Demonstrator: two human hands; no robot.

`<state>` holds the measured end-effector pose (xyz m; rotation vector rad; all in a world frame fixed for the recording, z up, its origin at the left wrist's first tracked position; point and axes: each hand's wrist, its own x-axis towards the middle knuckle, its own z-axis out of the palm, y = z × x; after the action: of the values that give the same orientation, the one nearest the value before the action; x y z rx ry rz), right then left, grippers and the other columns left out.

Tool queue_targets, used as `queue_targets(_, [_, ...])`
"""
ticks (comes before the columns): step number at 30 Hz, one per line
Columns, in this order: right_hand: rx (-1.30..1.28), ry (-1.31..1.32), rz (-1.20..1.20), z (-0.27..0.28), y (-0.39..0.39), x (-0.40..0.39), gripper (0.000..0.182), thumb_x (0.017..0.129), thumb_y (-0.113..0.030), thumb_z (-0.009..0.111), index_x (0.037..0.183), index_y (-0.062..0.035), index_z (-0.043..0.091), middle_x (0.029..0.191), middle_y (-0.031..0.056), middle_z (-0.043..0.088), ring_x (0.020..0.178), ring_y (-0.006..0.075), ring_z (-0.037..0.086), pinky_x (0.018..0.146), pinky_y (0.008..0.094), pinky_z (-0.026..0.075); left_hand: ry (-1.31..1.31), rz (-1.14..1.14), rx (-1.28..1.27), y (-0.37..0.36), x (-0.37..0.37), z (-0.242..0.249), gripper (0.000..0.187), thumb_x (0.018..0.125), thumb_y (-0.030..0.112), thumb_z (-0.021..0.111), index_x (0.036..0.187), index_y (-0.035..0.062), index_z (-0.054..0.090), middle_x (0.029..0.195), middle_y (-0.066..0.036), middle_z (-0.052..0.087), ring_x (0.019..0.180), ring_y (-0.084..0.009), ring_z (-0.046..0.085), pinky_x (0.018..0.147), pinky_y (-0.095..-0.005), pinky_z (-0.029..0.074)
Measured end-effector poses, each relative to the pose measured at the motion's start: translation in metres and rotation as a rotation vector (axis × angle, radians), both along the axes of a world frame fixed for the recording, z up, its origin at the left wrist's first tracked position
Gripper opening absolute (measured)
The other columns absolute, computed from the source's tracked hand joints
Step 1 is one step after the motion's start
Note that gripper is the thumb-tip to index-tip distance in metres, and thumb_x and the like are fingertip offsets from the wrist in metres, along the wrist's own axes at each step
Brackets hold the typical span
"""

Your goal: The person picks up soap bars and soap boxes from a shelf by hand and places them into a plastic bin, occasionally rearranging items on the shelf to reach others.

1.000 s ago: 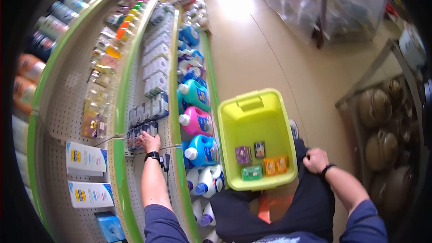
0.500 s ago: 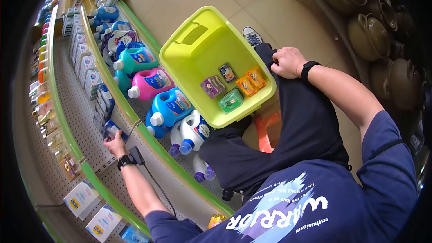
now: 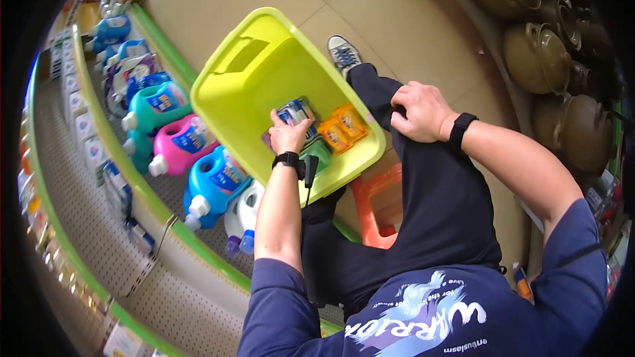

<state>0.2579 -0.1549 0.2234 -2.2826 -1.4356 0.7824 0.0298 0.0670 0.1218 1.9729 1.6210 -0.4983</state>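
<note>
My left hand (image 3: 289, 135) reaches into the yellow-green plastic bin (image 3: 228, 86), its thumb and fingers spread around a small dark blue boxed pack (image 3: 290, 114). That pack lies over or against a dark pack on the bin's floor; the exact contact is hidden. Beside it are orange packs (image 3: 342, 127) and a green pack (image 3: 319, 153), partly covered by my wrist. A purple pack is mostly hidden behind the hand. My right hand (image 3: 421, 112) rests over my knee in black trousers, fingers bent and thumb apart, with nothing in it.
Left of the bin, a green-edged shelf (image 3: 159, 205) holds a teal jug (image 3: 157, 106), a pink jug (image 3: 182, 143) and a blue jug (image 3: 217, 178). Blue boxes (image 3: 119, 188) stand on the shelf level above. An orange stool (image 3: 367, 208) is below me; brown pots (image 3: 539, 59) line the right.
My left hand has moved from the shelf into the bin, bringing the dark blue pack with it. My right hand stays on the knee. The view has shifted somewhat.
</note>
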Motion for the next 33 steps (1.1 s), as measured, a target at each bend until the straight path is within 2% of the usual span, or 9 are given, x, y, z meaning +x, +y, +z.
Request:
queue_targets(3, [0.026,0.038,-0.001,0.0,-0.001,0.008,0.024,0.075,-0.027,0.06,0.08,-0.0049,0.069,0.085,0.0112,0.066,0.086,0.0311,0.061,0.078,0.0418,0.052,0.142,0.073,-0.055,0.005,0.014,-0.046,0.11,0.064,0.047,0.082,0.148,0.0062,0.023,0.124,-0.031,0.054,0.115,-0.0419,0.055,0.099,-0.0456,0.045])
queue_targets(8, [0.082,0.103,0.006,0.0,0.003,0.02,0.02,0.071,-0.021,0.063,0.082,-0.0034,0.066,0.088,0.0082,0.065,0.086,0.0284,0.06,0.078,0.0394,0.051,0.144,0.04,-0.045,0.017,0.018,-0.107,0.107,0.064,0.048,0.082,0.145,0.0065,0.025,0.125,-0.031,0.053,0.115,-0.0417,0.055,0.097,-0.0456,0.046])
queue_targets(11, [0.067,0.119,0.027,0.001,0.004,0.026,0.021,0.069,-0.018,0.064,0.083,-0.0028,0.064,0.093,0.0094,0.065,0.088,0.0291,0.06,0.079,0.0395,0.051,0.305,0.008,-0.013,0.016,0.022,-0.13,0.105,0.066,0.049,0.083,0.144,0.008,0.026,0.13,-0.031,0.048,0.117,-0.0417,0.054,0.096,-0.0469,0.047])
queue_targets(20, [0.069,0.129,0.049,0.005,0.01,0.024,0.022,0.069,-0.017,0.063,0.086,-0.0026,0.064,0.097,0.0122,0.065,0.091,0.0314,0.061,0.081,0.0402,0.051,0.267,0.07,0.025,0.017,0.01,-0.131,0.115,0.068,0.053,0.08,0.15,0.0042,0.015,0.139,-0.033,0.039,0.124,-0.0441,0.048,0.102,-0.0482,0.043])
queue_targets(23, [0.095,0.115,0.043,0.006,0.009,0.017,0.02,0.07,-0.018,0.063,0.084,-0.0036,0.065,0.095,0.0105,0.066,0.089,0.0306,0.06,0.08,0.04,0.051,0.01,0.077,0.011,0.019,0.012,-0.082,0.105,0.074,0.047,0.073,0.148,-0.0013,0.017,0.141,-0.032,0.038,0.125,-0.0452,0.047,0.104,-0.0478,0.041])
queue_targets(26, [0.076,0.096,0.033,0.007,0.012,0.008,0.02,0.072,-0.02,0.062,0.083,-0.0038,0.066,0.092,0.0104,0.068,0.089,0.0304,0.061,0.08,0.0406,0.051,-0.181,0.026,0.0,0.025,-0.009,-0.038,0.078,0.074,0.033,0.069,0.138,-0.003,0.04,0.13,-0.029,0.052,0.121,-0.0405,0.053,0.102,-0.0461,0.044])
queue_targets(28, [0.089,0.066,0.032,0.007,0.014,0.001,0.019,0.072,-0.019,0.062,0.083,-0.0035,0.067,0.091,0.0119,0.068,0.089,0.0311,0.062,0.081,0.0408,0.051,-0.372,-0.135,0.317,0.024,-0.046,-0.04,0.058,0.078,0.027,0.067,0.126,-0.0009,0.052,0.12,-0.024,0.059,0.112,-0.0371,0.058,0.096,-0.0445,0.047])
queue_targets(30, [0.074,0.059,0.028,0.008,0.016,-0.004,0.019,0.073,-0.019,0.061,0.082,-0.0032,0.067,0.089,0.0136,0.067,0.088,0.0321,0.062,0.081,0.0411,0.051,-0.528,-0.056,0.233,0.026,-0.06,0.031,0.043,0.08,0.017,0.064,0.119,0.0016,0.056,0.114,-0.02,0.061,0.099,-0.0342,0.063,0.087,-0.042,0.051])
queue_targets(33, [0.053,0.019,0.044,0.009,0.017,-0.011,0.02,0.074,-0.02,0.06,0.08,-0.0028,0.067,0.086,0.0145,0.066,0.088,0.0329,0.061,0.08,0.0418,0.051,-0.713,-0.197,0.565,0.03,-0.108,0.127,0.031,0.077,0.007,0.067,0.107,0.0033,0.062,0.106,-0.015,0.064,0.088,-0.031,0.065,0.079,-0.039,0.054])
